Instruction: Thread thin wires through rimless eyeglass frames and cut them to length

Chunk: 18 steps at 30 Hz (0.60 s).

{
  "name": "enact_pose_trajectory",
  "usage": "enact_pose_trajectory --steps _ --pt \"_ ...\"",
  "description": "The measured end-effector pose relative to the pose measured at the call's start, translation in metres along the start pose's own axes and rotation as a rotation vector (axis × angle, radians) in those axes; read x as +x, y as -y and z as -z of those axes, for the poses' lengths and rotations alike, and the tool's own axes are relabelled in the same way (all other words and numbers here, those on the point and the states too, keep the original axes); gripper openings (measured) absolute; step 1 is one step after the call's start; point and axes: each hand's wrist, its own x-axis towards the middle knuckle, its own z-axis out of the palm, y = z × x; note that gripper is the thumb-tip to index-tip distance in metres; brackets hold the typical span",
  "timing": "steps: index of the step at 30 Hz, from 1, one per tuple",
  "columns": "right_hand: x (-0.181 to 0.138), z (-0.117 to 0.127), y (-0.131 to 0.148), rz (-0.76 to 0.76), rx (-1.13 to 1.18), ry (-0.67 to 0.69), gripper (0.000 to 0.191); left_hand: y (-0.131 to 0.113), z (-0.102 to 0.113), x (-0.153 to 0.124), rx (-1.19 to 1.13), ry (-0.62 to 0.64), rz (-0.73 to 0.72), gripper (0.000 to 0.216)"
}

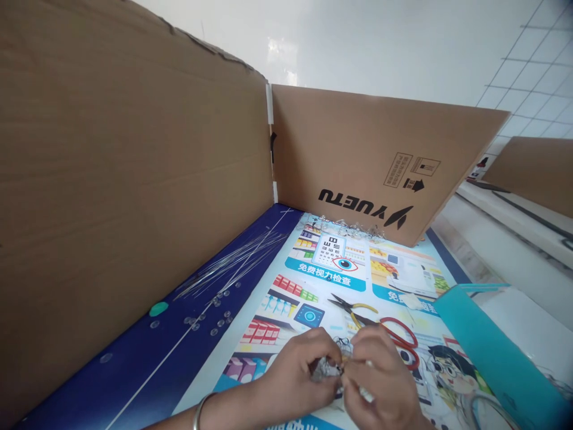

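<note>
Head view: both hands are working low at the near edge of the printed mat. The left hand and right hand are meeting around a small wire piece, a dark tangle of fine wire with an amber bit in it. They are holding it just above the mat, near the red scissors and the yellow-handled pliers.

Handling, as a judgement: the piece is looking very light, thin and springy. It is likely easy to bend out of shape or crush, so it is best gripped by the fingertips at a firm twisted part rather than at the loose loops.

Fingers: on each hand the thumb and forefinger are pressing together on the piece in a tight pinch, and the other fingers are curling inward. How the underside is being gripped cannot be told.

Elsewhere, straight wires and clear beads are lying on the blue strip by the cardboard screen. A teal box is standing to the right.
</note>
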Motion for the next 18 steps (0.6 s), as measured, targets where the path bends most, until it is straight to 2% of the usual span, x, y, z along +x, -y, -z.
enact_pose_trajectory --steps 2,3,8,13,18 --pt "0.001 0.0 0.0 -0.262 0.174 -0.103 0.014 -0.001 0.0 0.002 -0.001 -0.011 0.027 0.019" --pt "0.001 0.001 0.0 -0.329 0.207 -0.133 0.014 -0.001 0.0 0.002 0.0 -0.011 0.055 0.019" --pt "0.003 0.006 0.0 -0.3 0.153 -0.16 0.014 -0.004 0.005 0.004 -0.016 0.017 0.157 0.015" --pt "0.005 0.011 0.001 -0.326 0.237 -0.131 0.013 -0.001 0.008 0.004 -0.006 0.036 0.186 0.013" --pt "0.002 0.025 -0.004 -0.493 0.416 -0.218 0.013 0.004 0.009 0.006 0.035 0.061 0.137 0.012"
